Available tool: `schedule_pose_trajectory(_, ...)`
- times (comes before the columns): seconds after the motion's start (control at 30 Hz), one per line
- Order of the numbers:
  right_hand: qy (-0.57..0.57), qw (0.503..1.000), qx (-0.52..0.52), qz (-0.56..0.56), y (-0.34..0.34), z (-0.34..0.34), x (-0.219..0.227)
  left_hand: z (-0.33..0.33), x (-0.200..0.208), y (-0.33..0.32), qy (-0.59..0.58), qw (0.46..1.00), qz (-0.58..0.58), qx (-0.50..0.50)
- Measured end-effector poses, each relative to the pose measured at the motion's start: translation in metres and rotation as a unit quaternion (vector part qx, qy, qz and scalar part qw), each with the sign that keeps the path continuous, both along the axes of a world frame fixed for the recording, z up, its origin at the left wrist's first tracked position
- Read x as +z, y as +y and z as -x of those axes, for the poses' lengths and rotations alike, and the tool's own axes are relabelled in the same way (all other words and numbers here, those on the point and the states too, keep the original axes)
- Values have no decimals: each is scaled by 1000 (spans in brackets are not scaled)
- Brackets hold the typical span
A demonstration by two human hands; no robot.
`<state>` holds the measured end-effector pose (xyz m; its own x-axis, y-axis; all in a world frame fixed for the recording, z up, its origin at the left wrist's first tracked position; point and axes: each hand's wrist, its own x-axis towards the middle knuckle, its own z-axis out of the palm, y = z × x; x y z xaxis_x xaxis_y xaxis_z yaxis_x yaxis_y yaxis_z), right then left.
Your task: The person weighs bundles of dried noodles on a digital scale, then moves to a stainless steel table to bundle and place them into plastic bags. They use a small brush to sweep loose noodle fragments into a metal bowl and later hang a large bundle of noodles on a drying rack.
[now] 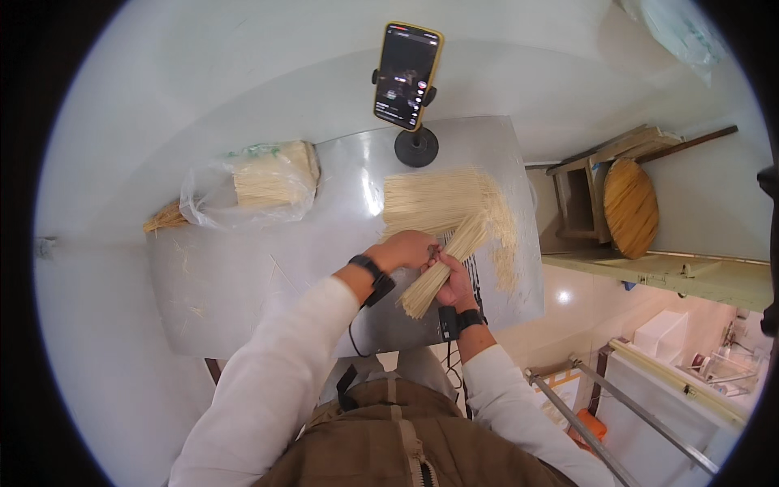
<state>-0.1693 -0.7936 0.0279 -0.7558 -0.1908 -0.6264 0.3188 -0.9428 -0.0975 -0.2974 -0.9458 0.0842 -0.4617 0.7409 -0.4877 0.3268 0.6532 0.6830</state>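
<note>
While right grip [458,282] clasps pale strand bundle [464,242] mid-length — ends jutting past — left grip [411,247] alongside, closure unclear.

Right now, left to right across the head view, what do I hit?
Brown bundle → clear plastic bag → black band on the left wrist → held bundle of pale strands → round wooden board.

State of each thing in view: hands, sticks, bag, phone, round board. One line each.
Right hand: closed around the stick bundle
Stick bundle: gathered, held aslant
Left hand: at the bundle, grip partly hidden
Loose sticks: lying spread on the metal table
Clear bag: crumpled, around more sticks
Phone: screen lit, in its stand
Round board: on edge
</note>
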Motion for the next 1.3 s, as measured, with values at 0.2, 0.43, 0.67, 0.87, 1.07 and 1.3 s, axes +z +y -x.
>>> schedule_pose_trajectory(0.2, 5, 995, 72, -73, -6, -31, 27, 30, -46, 20, -343, 903, -81, 245)
schedule_pose_trajectory(0.43, 48, 968, 116, -219, -57, -30, 47, -34, 36, -57, -358, 873, -205, 260)
schedule_pose_trajectory(0.67, 274, 780, 227, -515, -174, -26, 86, -126, 114, -144, 4, 834, -267, 484)
schedule_pose_trajectory(0.87, 291, 745, 276, -533, -225, -10, 65, -133, 71, -189, 45, 744, -378, 549)
schedule_pose_trajectory(1.07, 303, 624, 360, -624, -212, -13, 42, -131, 46, -191, 133, 774, -340, 517)
schedule_pose_trajectory(1.3, 124, 774, 390, -483, -146, -20, 75, -135, 53, -207, 378, 828, -394, 129)
